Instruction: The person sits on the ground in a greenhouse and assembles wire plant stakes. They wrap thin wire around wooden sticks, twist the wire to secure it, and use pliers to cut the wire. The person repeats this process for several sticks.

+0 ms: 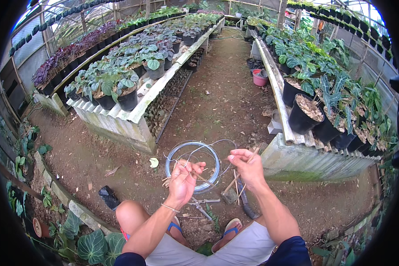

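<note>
My left hand (pixel 184 179) is closed, with thin silvery wire (pixel 176 162) rising from its fingers. A thin brown stick (pixel 204 179) pokes out beside that hand. To its right, my right hand (pixel 247 166) is raised with thumb and finger pinched at a thin strand of the looping wire. A pale wooden piece shows just above its knuckles; whether it is gripped I cannot tell. Behind and below the hands, a coil of silvery wire (pixel 218 165) lies on the soil. Nearer my feet are pliers (pixel 201 205), a hammer (pixel 229 195) and a dark curved tool (pixel 248 208).
Long benches with potted plants flank a dirt aisle: the left bench (pixel 139 116) and the right bench (pixel 314 162). A black pot (pixel 306 116) stands at the right bench's corner. Farther off sits a pink pot (pixel 260 80). A dark plastic bag-like object (pixel 108 197) lies left of my knee.
</note>
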A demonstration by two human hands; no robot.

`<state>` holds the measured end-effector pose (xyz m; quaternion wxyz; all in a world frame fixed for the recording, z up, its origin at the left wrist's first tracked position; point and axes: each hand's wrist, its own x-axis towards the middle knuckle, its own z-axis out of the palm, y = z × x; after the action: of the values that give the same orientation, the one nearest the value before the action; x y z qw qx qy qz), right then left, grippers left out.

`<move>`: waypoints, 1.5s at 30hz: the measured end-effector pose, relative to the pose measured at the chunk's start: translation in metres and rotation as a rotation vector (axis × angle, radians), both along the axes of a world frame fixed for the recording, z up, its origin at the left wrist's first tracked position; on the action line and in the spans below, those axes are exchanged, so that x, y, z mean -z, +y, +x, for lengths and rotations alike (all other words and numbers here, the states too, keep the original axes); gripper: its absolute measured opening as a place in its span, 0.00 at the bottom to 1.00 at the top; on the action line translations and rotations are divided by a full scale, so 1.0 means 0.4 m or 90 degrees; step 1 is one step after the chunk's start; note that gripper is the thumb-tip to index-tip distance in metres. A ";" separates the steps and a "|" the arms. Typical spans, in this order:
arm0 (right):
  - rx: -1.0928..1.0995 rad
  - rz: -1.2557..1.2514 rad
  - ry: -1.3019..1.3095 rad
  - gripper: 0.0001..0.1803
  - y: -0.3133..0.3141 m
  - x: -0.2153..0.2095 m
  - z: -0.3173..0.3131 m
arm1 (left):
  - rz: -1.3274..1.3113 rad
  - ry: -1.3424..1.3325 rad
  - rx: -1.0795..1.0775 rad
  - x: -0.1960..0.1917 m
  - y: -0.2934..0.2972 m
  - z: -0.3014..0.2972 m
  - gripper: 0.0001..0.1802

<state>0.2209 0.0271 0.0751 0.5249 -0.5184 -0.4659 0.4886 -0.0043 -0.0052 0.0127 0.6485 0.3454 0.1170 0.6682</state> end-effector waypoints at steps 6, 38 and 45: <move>0.045 0.032 0.060 0.13 0.014 -0.051 0.059 | 0.088 0.521 0.076 -0.062 0.020 -0.090 0.13; -0.401 0.003 -0.178 0.25 -0.036 0.037 -0.052 | 0.051 0.768 -0.093 -0.083 -0.009 -0.051 0.22; -0.389 -0.005 -0.007 0.23 -0.041 -0.010 -0.021 | 0.015 0.718 -0.050 -0.117 -0.008 -0.073 0.10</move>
<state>0.2123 0.0107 0.0791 0.3493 -0.3589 -0.6012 0.6227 -0.0333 -0.0085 0.0595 0.4567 0.6515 0.4506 0.4049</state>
